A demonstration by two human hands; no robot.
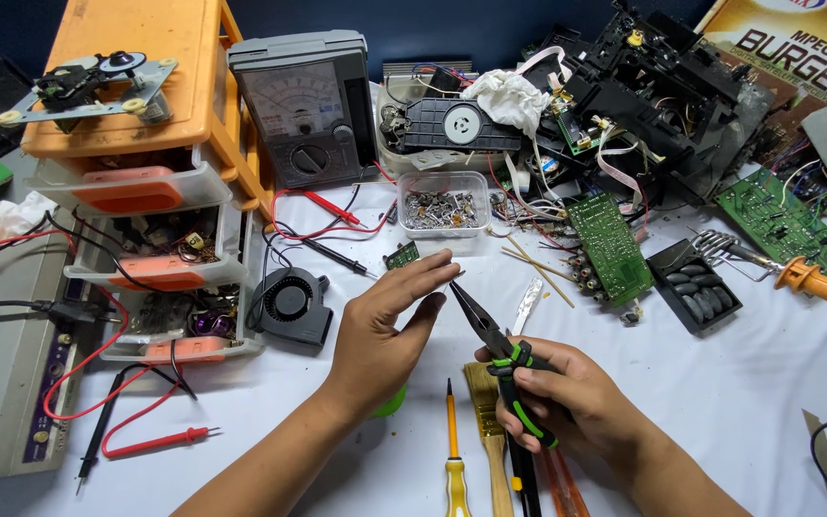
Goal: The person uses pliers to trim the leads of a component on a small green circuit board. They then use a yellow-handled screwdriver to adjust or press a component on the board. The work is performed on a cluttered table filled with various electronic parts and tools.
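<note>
My left hand [390, 321] is raised above the white table, fingers pinched together around a small thin part at its fingertips; the part is too small to make out. My right hand [562, 393] grips long-nose pliers [490, 335] by their black and green handles. The pliers' closed tip points up-left and meets the fingertips of my left hand. A small green circuit board [401, 256] lies just beyond my left fingers.
An orange drawer unit [150, 144] stands at left, an analog multimeter [303, 110] behind it with red and black probes. A black fan [289, 302], a clear box of parts [444, 203], circuit boards [608, 247], a soldering iron [820, 284], a screwdriver [454, 460] and a brush [488, 421] surround my hands.
</note>
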